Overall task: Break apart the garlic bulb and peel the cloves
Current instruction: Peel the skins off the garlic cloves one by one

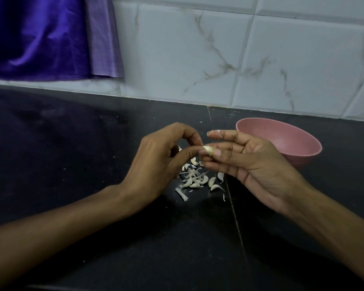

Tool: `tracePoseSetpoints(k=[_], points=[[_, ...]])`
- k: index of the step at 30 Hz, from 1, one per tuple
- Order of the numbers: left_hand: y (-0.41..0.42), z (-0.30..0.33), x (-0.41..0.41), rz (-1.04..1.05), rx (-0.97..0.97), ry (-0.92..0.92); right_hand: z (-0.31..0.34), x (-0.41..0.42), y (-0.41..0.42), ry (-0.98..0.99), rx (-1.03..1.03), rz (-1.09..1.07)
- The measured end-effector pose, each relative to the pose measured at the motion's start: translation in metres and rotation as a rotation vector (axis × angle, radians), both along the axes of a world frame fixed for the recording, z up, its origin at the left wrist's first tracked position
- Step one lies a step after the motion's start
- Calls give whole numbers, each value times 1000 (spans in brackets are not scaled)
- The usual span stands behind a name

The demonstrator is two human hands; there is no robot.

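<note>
A small pale garlic clove (pixel 208 150) is held in the air between both hands, above the black counter. My right hand (pixel 248 162) pinches it between thumb and fingers, palm turned up. My left hand (pixel 156 162) has its fingers curled, with the thumb tip and a fingertip on the clove's left end. Below the hands lies a heap of several loose cloves and papery skins (pixel 194 178) on the counter, with a bit of stem (pixel 182 194) at its near left.
A pink bowl (pixel 303 152) stands on the black counter (pixel 93 206) to the right, behind my right hand; its inside looks empty. A marbled tile wall (pixel 240 59) runs along the back. Purple cloth (pixel 40 38) hangs at the upper left.
</note>
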State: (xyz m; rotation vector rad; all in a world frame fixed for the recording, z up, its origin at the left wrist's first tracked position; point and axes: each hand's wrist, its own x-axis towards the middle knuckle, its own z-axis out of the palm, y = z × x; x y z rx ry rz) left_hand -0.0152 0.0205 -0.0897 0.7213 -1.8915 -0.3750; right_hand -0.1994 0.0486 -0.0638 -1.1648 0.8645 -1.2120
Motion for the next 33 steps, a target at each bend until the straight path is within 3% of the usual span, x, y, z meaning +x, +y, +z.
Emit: tracePoseSetpoints(k=[23,33], points=[[-3,0,1,58,-145,-20,1,1,1,-5,29,14],[0,-2,1,69,-72,-46,0,2,0,-21,58,24]])
